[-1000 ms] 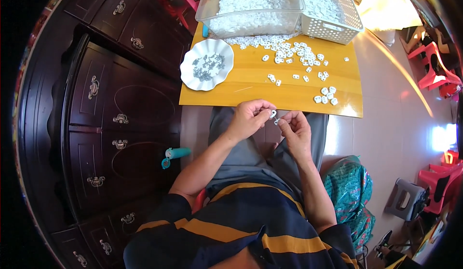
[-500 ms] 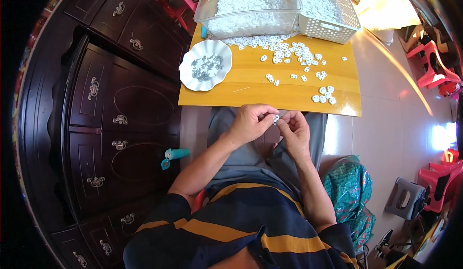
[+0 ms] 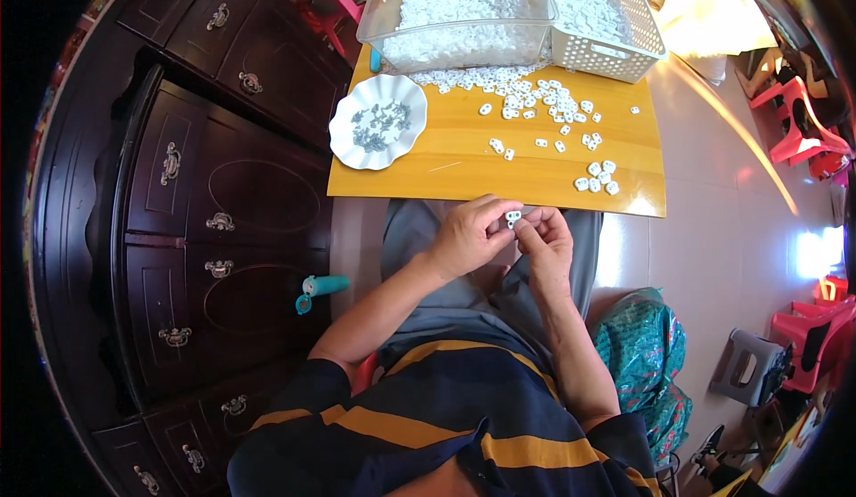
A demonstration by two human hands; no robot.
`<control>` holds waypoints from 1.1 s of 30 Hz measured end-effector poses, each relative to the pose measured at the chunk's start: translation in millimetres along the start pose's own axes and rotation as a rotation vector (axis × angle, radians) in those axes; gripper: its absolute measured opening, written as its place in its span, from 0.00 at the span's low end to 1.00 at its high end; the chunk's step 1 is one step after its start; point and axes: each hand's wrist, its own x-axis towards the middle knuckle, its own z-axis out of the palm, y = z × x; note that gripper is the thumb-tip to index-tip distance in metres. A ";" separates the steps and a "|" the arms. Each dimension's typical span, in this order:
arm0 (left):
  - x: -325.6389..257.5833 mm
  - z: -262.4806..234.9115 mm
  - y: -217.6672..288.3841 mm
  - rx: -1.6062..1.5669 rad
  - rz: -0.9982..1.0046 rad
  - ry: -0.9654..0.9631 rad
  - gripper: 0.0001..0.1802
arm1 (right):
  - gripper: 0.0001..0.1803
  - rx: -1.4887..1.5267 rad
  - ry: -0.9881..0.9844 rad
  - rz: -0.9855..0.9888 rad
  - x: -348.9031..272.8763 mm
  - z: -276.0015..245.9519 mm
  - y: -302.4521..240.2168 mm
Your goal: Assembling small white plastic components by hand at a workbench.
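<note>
Just off the table's near edge, a small white plastic piece with two dark holes (image 3: 513, 216) is pinched between my two hands. My left hand (image 3: 467, 237) grips it from the left with thumb and fingers. From the other side, the thumb and curled fingers of my right hand (image 3: 546, 240) press against it. Whether a second part sits under it is hidden by the fingers. Beyond my right hand lies a group of similar white pieces (image 3: 596, 176). A white scalloped dish (image 3: 346, 136) with small grey parts (image 3: 382, 126) stands at the table's left.
A clear plastic bin (image 3: 455, 33) full of white pieces and a perforated basket (image 3: 615, 58) stand at the back of the wooden table (image 3: 392, 180). Loose white pieces (image 3: 553, 100) lie before them. A dark cabinet (image 3: 259, 194) flanks the left; a green bag (image 3: 640, 354) sits at right.
The white piece has turned in my fingers, so its two-hole face now shows. My hands have barely shifted.
</note>
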 end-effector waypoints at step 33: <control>5.3 -5.7 5.8 0.175 0.093 -0.070 0.16 | 0.05 0.074 0.037 0.044 2.8 -3.7 -1.3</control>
